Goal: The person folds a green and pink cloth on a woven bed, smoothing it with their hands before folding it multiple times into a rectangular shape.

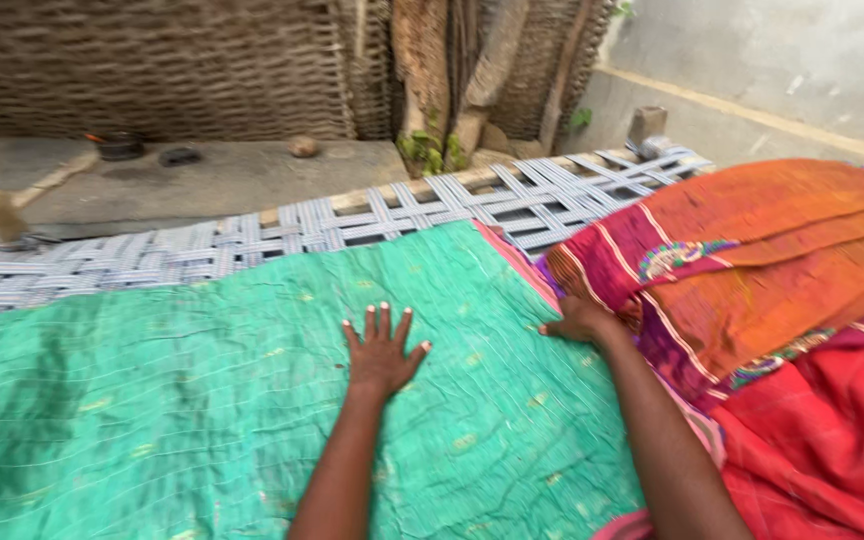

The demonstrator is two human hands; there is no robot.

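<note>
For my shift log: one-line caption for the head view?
Left hand flat on green cloth; right hand at its edge beside orange-red cloth, on a woven cot.

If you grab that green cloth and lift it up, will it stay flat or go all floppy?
Probably floppy: the green cloth shows wrinkles and soft folds where it lies on the woven cot. It looks thin, so likely light. Pushed by the flat left hand, it would probably bunch up rather than slide whole.

No packages, labels, signs, screens.
</note>
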